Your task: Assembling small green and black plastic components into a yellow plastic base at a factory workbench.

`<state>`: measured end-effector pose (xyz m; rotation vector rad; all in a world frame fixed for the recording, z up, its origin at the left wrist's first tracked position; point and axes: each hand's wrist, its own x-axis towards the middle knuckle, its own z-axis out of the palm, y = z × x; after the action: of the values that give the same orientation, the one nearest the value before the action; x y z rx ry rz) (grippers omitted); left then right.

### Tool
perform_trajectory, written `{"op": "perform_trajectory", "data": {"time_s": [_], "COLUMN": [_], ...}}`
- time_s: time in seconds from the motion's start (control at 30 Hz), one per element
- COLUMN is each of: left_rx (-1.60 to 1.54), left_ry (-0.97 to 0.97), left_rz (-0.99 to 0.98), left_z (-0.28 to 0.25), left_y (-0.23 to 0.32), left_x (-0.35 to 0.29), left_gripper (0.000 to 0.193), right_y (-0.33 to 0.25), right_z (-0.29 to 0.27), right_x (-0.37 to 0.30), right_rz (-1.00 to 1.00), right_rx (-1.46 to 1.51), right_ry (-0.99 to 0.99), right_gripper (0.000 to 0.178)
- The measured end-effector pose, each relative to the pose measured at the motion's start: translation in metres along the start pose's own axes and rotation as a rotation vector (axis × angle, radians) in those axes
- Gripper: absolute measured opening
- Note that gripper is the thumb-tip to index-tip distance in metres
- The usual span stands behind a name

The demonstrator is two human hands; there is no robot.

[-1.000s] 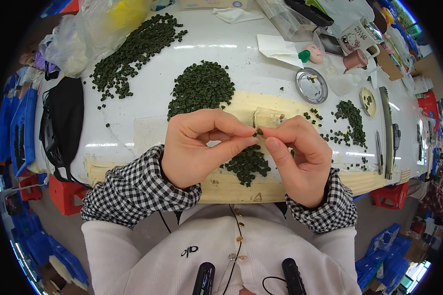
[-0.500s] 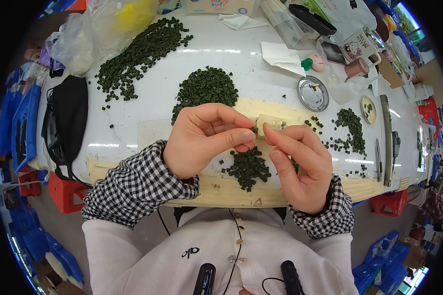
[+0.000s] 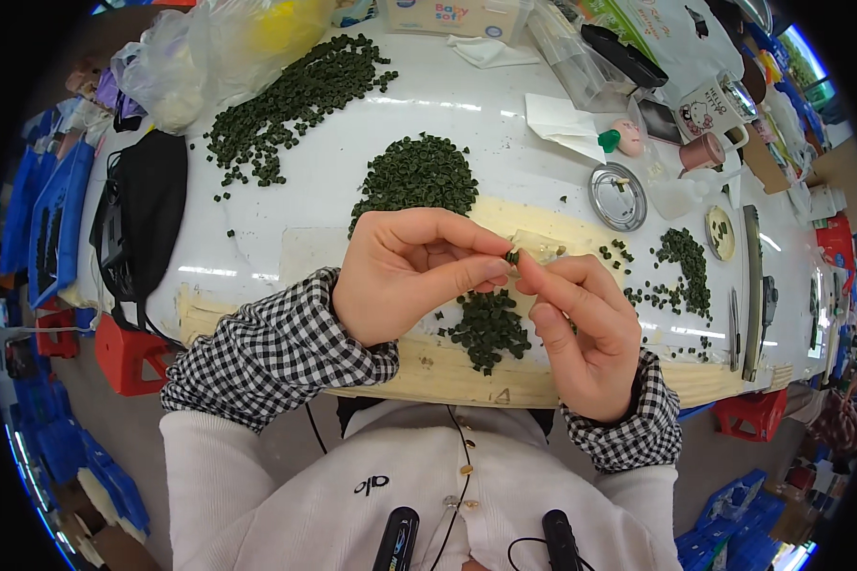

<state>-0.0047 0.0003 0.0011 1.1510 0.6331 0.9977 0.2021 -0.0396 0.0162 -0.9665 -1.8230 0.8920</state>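
Observation:
In front of me, my left hand (image 3: 411, 271) pinches a small dark green part (image 3: 512, 256) between thumb and fingertips. My right hand (image 3: 586, 328) has its index fingertip pressed against that part, while its thumb stands apart and the other fingers curl loosely. Just beneath my hands lies a small pile of dark green parts (image 3: 488, 333), partly hidden by them. Beyond my left hand is a larger heap of similar parts (image 3: 419, 176). Directly behind my fingertips sits a pale yellowish block (image 3: 541, 245), partly covered.
More green parts spread at the far left (image 3: 290, 105) and the right (image 3: 684, 271). A round metal lid (image 3: 617, 197), a small dish (image 3: 720, 233), tweezers (image 3: 733, 328) and a mug (image 3: 712, 112) stand right. A black bag (image 3: 152, 214) lies left, near plastic bags (image 3: 224, 57).
My right index fingertip has come against the green part, which now shows more plainly at my left fingertips. The whole view has shifted slightly, moving the table rightward and down.

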Motion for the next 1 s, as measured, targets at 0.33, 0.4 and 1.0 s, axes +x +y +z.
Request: {"op": "perform_trajectory", "data": {"time_s": [0.33,0.4,1.0], "left_rx": [0.002,0.026,0.066], "left_ry": [-0.024,-0.015,-0.034], "left_rz": [0.028,0.049,0.066], "left_z": [-0.0024,-0.0015,-0.002], "left_y": [-0.0034,-0.0034,-0.003], "left_x": [-0.0011,-0.0019,-0.0008], "left_gripper": [0.019,0.018,0.017], "right_y": [0.0007,0.0016,0.0001], "right_z": [-0.0015,-0.0015,-0.0052], "right_x": [0.0003,-0.0001,0.0014], "right_rz": [0.005,0.004,0.026], "right_rx": [0.027,0.039,0.029], "right_ry": [-0.017,-0.021,-0.045], "right_gripper": [0.038,0.038,0.037]}}
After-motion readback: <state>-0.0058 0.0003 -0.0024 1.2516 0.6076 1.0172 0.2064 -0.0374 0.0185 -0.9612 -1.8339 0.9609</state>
